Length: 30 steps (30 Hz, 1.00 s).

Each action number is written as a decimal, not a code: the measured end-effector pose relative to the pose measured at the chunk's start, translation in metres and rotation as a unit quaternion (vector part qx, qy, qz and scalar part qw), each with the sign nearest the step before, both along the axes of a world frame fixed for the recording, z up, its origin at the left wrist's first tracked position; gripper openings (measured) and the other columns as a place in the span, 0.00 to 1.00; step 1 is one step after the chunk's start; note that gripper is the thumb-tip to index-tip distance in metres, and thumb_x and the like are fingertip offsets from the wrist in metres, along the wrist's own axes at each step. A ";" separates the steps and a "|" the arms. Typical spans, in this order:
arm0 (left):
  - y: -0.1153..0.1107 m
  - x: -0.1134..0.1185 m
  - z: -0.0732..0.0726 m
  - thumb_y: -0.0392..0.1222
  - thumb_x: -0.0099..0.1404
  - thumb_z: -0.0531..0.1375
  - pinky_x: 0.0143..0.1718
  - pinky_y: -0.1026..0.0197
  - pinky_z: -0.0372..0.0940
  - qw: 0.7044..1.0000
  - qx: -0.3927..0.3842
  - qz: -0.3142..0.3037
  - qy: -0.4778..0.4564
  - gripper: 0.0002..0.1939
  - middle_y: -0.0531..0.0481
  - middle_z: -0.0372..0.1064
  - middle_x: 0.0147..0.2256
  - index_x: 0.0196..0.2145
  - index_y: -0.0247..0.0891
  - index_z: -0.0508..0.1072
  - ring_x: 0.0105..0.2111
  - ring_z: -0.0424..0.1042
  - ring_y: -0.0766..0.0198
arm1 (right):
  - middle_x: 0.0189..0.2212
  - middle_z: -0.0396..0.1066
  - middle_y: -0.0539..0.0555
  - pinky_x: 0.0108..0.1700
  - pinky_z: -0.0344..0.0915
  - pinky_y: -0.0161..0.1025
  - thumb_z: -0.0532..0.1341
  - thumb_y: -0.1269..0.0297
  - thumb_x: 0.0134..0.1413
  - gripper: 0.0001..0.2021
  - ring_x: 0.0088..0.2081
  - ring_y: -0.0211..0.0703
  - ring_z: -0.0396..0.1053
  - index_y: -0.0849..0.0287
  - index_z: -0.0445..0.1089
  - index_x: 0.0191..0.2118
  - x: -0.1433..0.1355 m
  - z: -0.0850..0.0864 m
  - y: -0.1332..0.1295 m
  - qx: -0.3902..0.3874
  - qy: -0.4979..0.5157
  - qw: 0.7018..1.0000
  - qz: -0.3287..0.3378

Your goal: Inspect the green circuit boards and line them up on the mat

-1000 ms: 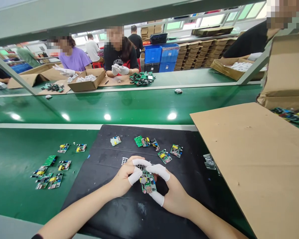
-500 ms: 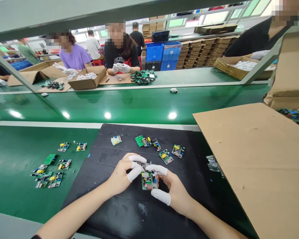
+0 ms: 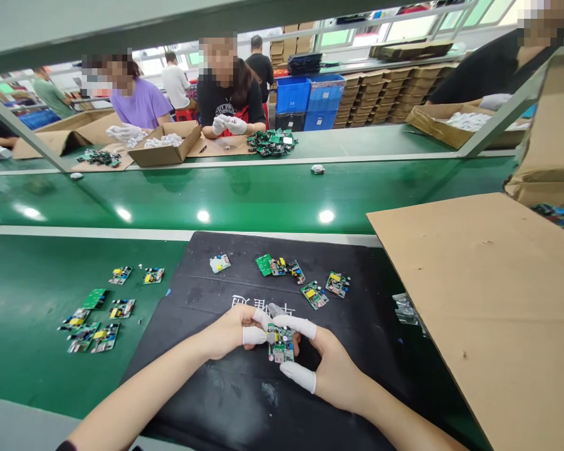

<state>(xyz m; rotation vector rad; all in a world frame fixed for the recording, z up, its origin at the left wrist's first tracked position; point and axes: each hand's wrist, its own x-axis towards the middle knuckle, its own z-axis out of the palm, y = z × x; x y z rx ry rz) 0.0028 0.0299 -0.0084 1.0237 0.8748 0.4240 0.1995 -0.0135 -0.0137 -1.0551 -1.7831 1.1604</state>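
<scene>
A small green circuit board (image 3: 281, 343) with yellow and blue parts and a silvery port is held between both hands. My right hand (image 3: 331, 363) grips it from the right, index finger along the top edge and thumb at the lower corner. My left hand (image 3: 232, 332) is closed, with finger and thumb pinched at the board's upper left edge. White finger cots cover the fingertips. Behind the fingers a greyish piece (image 3: 276, 309) shows, partly hidden; its kind is unclear. The black mat (image 3: 207, 394) with white lettering lies beneath.
Several loose boards (image 3: 314, 294) lie at the mat's far side, more boards (image 3: 106, 338) on the green table to the left. A cardboard sheet (image 3: 474, 269) covers the right. Beyond runs a green conveyor (image 3: 244, 194) carrying small white items (image 3: 318, 170); co-workers sit across it.
Both hands have come slightly lower and nearer with the board, uncovering lettering on the mat. The left finger and thumb have moved down along the board's edge. The white items on the conveyor have shifted left.
</scene>
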 end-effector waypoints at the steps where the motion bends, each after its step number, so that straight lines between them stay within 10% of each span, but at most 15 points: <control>1: 0.001 -0.001 0.000 0.44 0.45 0.65 0.20 0.69 0.50 1.000 -0.001 -0.003 0.002 0.13 0.49 0.67 0.24 0.26 0.31 0.74 0.22 0.60 0.70 | 0.24 0.65 0.48 0.35 0.70 0.37 0.62 0.66 0.47 0.22 0.26 0.38 0.65 0.54 0.68 0.51 0.000 0.000 0.000 0.003 -0.006 1.000 0.002; 30: -0.001 -0.003 -0.008 0.44 0.45 0.69 0.29 0.67 0.60 0.999 -0.008 -0.040 0.002 0.16 0.51 0.68 0.26 0.27 0.31 0.72 0.26 0.63 0.68 | 0.24 0.61 0.48 0.31 0.63 0.33 0.61 0.67 0.54 0.27 0.28 0.38 0.62 0.51 0.58 0.60 0.004 -0.010 -0.003 0.151 -0.082 0.983 0.065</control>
